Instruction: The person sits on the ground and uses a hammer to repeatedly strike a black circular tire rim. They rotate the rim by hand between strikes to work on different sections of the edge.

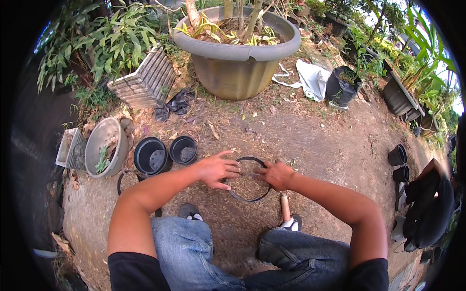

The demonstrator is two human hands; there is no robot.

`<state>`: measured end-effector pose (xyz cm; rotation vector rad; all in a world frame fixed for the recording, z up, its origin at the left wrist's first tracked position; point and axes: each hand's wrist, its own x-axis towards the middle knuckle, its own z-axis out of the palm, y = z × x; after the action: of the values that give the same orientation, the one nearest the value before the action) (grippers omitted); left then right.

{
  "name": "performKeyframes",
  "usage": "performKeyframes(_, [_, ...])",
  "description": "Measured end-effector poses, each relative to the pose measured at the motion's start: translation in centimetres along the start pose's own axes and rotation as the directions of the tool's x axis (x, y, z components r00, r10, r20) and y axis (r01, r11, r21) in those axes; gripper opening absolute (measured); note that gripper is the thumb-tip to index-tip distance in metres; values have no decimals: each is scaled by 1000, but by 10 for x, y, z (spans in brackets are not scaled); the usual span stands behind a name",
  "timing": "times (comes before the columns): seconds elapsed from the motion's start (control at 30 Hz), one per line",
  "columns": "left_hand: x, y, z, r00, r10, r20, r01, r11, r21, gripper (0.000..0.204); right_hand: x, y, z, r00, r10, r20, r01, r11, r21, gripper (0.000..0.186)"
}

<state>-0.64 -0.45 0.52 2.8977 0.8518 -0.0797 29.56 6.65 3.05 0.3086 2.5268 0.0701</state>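
Between my hands, on the ground in front of my feet, is a round black pot rim with earth-brown inside it. Whether it is a soil-filled pot or a bare ring, I cannot tell. My left hand reaches over its left edge, fingers spread and thumb apart. Over the opposite edge lies my right hand, its fingers bent loosely toward the middle and partly hidden; no object shows in it. A wooden handle lies beside my right shoe, below the right hand.
Two black plastic pots stand left of my left arm, near a round planter. A big grey planter with stems stands ahead. Small black pots and a dark bag-like object are at right. A white sack lies farther off.
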Motion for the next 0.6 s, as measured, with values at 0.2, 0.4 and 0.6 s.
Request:
performKeyframes(0.2, [2, -9, 4, 995, -88, -56, 88, 996, -8, 85, 7, 10, -27, 1000, -23, -3, 23, 991, 131, 84])
performKeyframes(0.4, [6, -9, 1, 994, -93, 58, 88, 994, 69, 95, 8, 9, -17, 997, 61, -48, -62, 998, -10, 97])
performKeyframes(0.6, [1, -10, 2, 996, -74, 45, 70, 994, 79, 89, 10, -2, -4, 988, 76, -133, -74, 997, 23, 80])
